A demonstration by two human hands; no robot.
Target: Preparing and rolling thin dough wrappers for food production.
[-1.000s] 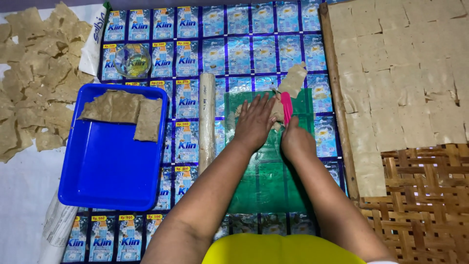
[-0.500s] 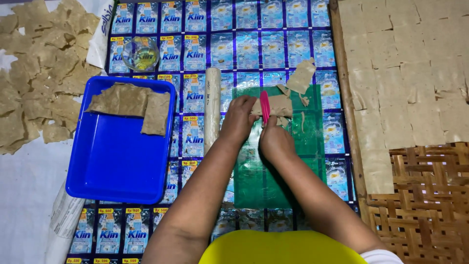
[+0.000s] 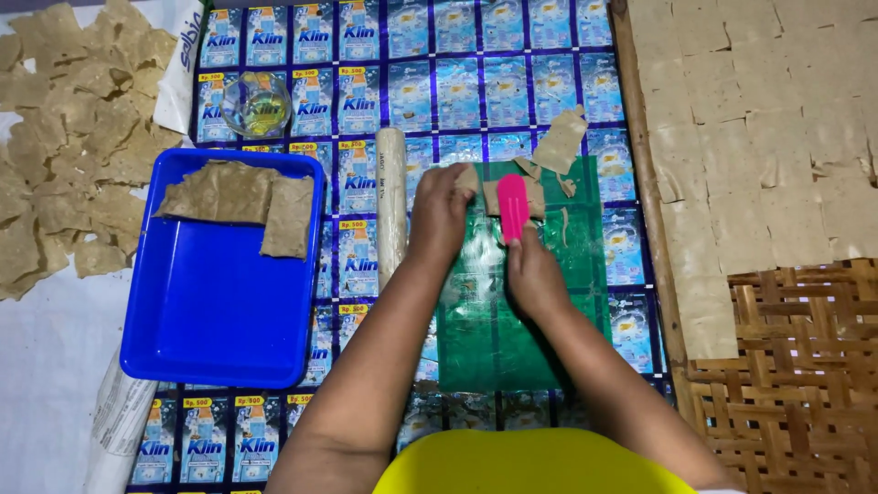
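The right hand [image 3: 535, 279] grips a pink scraper [image 3: 512, 207], seemingly cutting the thin dough sheet [image 3: 498, 190] pinned by left hand [image 3: 441, 212] fingertips; the next stroke needs steady pressure.

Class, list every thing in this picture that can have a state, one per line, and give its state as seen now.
left hand: pressing a dough piece on the green sheet
right hand: gripping the pink scraper
pink scraper: held, blade on the dough
green sheet: lying flat, with dough scraps
rolling pin: lying idle beside the left hand
blue tray: holding flat dough pieces at its far end
glass bowl: upright, contents unclear
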